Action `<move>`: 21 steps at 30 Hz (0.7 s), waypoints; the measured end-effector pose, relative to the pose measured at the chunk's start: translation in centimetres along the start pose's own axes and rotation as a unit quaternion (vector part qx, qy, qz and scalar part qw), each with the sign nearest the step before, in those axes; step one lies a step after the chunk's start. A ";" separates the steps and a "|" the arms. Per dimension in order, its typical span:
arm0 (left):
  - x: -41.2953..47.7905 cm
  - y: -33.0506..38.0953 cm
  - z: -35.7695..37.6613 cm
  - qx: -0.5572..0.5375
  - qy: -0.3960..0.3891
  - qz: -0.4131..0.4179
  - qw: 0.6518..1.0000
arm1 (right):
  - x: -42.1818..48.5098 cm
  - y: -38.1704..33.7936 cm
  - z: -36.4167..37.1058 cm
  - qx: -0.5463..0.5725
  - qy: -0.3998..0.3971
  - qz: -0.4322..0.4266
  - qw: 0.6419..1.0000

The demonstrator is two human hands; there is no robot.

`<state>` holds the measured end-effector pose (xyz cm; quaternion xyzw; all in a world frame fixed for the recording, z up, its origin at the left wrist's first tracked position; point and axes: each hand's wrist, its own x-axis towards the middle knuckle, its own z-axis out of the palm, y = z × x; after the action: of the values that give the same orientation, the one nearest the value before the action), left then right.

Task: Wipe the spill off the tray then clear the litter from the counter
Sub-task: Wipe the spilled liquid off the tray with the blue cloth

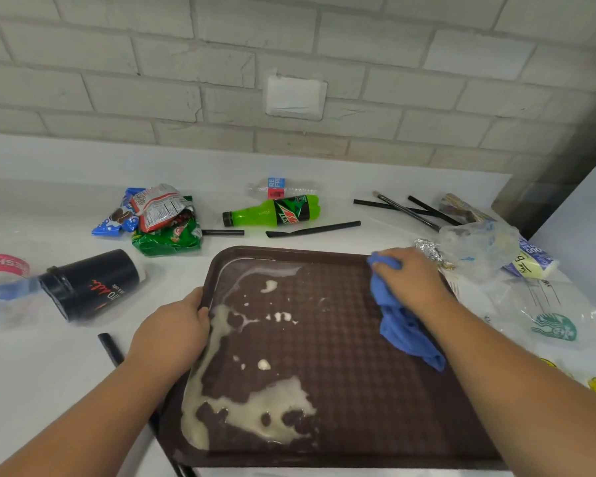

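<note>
Looking down from your head camera, you see a white counter (48, 373) strewn with litter, and a brown tray (358, 390) in front of you.

Far left lie a crushed clear bottle with a red label (4, 270) and a black cup (90, 284) tipped on its side. Behind them sits a heap of crumpled snack wrappers (159, 218). A green soda bottle (276, 211) lies on its side near the wall, with black straws (314, 229) scattered around it.

Your left hand (172, 332) grips the tray's left rim, fingers curled together over the edge, steadying it. The spill (255, 407) is a pale, creamy liquid, thick along the left wall and pooled at the near left corner, with small blobs dotted toward the middle. The right half of the tray looks mostly dry.

Your right hand (410, 277) rests at the tray's far right corner, fingers closed down on a bunched blue cloth (400, 325). The cloth is well apart from the main puddle.

To wipe well, keep the left hand pinning the tray, sweep the cloth leftward across the textured surface, gather the liquid rather than pushing it over the rim, and fold to a clean face.

Far right lie foil (427, 251), a clear plastic bag (475, 246) and a clear cup with a green logo (551, 321).
</note>
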<state>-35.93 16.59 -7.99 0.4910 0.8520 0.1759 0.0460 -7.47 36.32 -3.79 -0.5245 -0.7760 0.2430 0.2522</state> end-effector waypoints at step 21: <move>0.0 -0.4 0.2 -0.022 0.007 0.002 1.000 | 1.0 -1.5 2.7 -0.046 -0.001 0.021 0.999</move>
<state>-36.24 16.44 -8.31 0.4902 0.8472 0.1985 0.0506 -10.54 36.48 -4.71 -0.5513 -0.7756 0.2133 0.2216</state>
